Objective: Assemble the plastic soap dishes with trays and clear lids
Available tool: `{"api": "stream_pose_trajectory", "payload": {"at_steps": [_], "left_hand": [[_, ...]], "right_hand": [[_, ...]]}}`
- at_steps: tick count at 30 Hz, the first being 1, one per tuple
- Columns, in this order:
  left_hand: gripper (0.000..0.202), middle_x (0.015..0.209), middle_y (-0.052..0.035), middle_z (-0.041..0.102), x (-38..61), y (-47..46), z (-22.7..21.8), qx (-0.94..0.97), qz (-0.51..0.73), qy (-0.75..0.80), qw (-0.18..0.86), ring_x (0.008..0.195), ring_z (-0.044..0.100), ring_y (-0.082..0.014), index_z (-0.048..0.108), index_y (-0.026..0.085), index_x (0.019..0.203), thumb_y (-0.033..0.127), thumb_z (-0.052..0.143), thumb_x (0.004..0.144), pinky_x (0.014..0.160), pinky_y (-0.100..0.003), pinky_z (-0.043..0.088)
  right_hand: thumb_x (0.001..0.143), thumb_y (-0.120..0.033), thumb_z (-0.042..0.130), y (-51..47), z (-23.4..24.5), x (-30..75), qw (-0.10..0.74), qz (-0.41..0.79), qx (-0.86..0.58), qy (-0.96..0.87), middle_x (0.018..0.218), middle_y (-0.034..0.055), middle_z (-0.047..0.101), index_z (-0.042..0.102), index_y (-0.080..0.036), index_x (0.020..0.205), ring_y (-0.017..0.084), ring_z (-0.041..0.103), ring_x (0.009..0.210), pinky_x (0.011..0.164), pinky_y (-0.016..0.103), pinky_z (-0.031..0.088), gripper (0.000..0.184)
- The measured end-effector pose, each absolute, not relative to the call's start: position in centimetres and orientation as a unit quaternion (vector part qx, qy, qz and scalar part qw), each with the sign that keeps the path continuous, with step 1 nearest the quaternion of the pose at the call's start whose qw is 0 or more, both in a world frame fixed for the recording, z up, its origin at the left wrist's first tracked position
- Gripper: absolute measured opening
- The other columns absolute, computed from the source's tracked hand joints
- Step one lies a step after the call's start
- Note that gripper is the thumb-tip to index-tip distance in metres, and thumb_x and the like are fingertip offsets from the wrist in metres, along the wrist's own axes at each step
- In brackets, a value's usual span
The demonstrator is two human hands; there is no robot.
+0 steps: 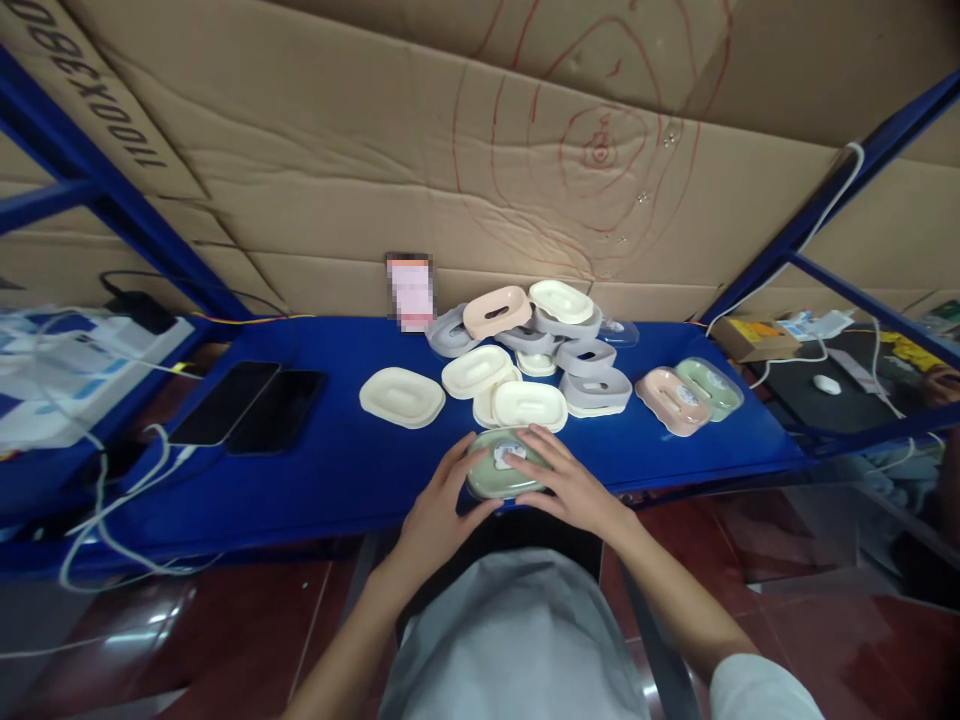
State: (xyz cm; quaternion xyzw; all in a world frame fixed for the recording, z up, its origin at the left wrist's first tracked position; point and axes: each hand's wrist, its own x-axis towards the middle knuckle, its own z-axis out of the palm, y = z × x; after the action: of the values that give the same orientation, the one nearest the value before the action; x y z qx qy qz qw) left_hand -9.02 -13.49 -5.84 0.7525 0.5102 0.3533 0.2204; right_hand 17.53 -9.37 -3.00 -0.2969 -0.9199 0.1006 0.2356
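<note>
A green soap dish with a clear lid and a white label sits at the near edge of the blue shelf. My left hand grips its left side with curled fingers. My right hand lies over its right side and top, fingers pressed on the lid. Just behind it lie several cream trays, one of them apart to the left. Farther back is a heap of grey, pink and cream dishes.
A pink dish and a green lidded dish lie at the right. Two dark phones rest on the left with white cables. Cardboard backs the shelf. A blue frame post slants at the right.
</note>
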Motion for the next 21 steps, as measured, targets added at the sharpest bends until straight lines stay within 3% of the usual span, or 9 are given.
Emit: {"api": "stream_pose_trajectory", "payload": {"at_steps": [6,9,14,18,21], "left_hand": [[0.058,0.163,-0.0089,0.05,-9.2,-13.3,-6.2,0.752,0.355,0.509,0.221,0.148,0.055,-0.0273,0.052,0.034,0.147,0.031,0.077,0.095,0.114,-0.043,0.055],[0.06,0.163,-0.0091,0.051,-9.2,-13.4,-6.2,0.757,0.351,0.508,0.214,0.147,0.056,-0.0274,0.05,0.035,0.15,0.03,0.076,0.095,0.115,-0.043,0.054],[0.074,0.173,-0.0128,0.037,-9.5,-13.9,-5.4,0.768,0.337,0.503,0.209,0.156,0.045,-0.0304,0.035,0.036,0.162,0.035,0.073,0.098,0.119,-0.047,0.051],[0.06,0.169,-0.0142,0.04,-11.2,-12.7,-4.9,0.761,0.358,0.526,0.129,0.155,0.045,-0.0316,0.04,0.033,0.16,0.036,0.062,0.104,0.123,-0.055,0.044],[0.059,0.168,-0.0187,0.041,-13.2,-10.6,-5.2,0.74,0.352,0.574,0.015,0.155,0.042,-0.0401,0.043,0.028,0.159,0.04,0.06,0.104,0.124,-0.067,0.037]], "right_hand": [[0.101,-0.044,0.069,-9.5,-3.4,17.4,0.216,0.048,-0.298,-0.928,0.17,0.0172,0.04,0.047,-0.027,0.162,0.036,0.023,0.164,0.126,0.062,0.04,0.067],[0.101,-0.043,0.07,-9.9,-3.1,17.3,0.209,0.05,-0.313,-0.925,0.171,0.0151,0.038,0.046,-0.03,0.162,0.036,0.021,0.165,0.124,0.06,0.043,0.067],[0.101,-0.042,0.071,-11.9,-3.3,19.9,0.224,0.049,-0.335,-0.914,0.171,0.0107,0.039,0.039,-0.035,0.166,0.037,0.029,0.162,0.123,0.063,0.045,0.073],[0.1,-0.039,0.071,-13.6,-4.2,25.7,0.259,0.005,-0.442,-0.859,0.167,0.0078,0.045,0.04,-0.041,0.165,0.04,0.039,0.156,0.119,0.068,0.048,0.072],[0.1,-0.043,0.068,-13.7,-4.7,30.3,0.285,-0.056,-0.537,-0.792,0.164,0.0069,0.048,0.042,-0.045,0.164,0.044,0.045,0.15,0.116,0.072,0.048,0.069]]}}
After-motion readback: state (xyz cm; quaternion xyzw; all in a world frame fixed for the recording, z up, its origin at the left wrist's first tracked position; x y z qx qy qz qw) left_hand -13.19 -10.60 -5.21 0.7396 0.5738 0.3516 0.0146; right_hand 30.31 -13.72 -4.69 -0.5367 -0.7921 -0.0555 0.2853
